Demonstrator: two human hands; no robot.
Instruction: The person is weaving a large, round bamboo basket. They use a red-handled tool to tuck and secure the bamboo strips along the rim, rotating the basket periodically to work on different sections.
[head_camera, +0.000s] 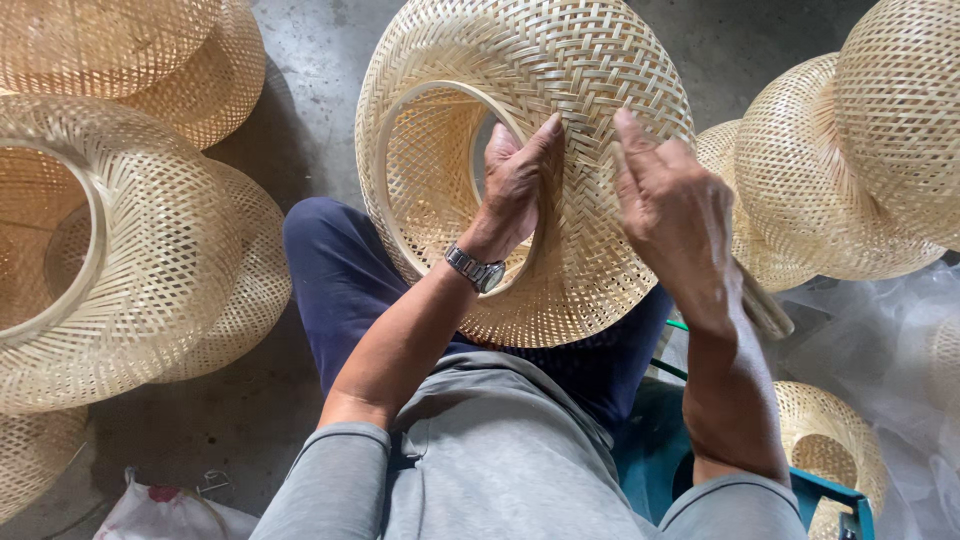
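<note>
Grey sleeves (480, 460) and a grey shirt fill the bottom of the view, with dark blue trousers (340, 290) beyond them. From the left sleeve the forearm runs up to a metal wristwatch (475, 268), and the left hand (518, 185) reaches through the round opening of a woven bamboo shade (560, 70), fingers curled inside against the wall and thumb pressed on the outer weave, so it grips the rim. That shade rests on the person's lap, tilted with its ringed mouth toward the left. The right hand (672, 215) is half closed just over the shade's outer side, index finger raised and touching the weave; a thin strip of bamboo (765, 305) juts out below its heel, though how firmly it is pinched cannot be told. On the concrete floor (300, 90) to the left lie several more woven shades (150, 250), nested and overlapping, mouths open and holding nothing visible. Others (860, 150) are stacked at right, and one (830, 440) sits in a teal frame (835, 495) near clear plastic sheeting (900, 330).
</note>
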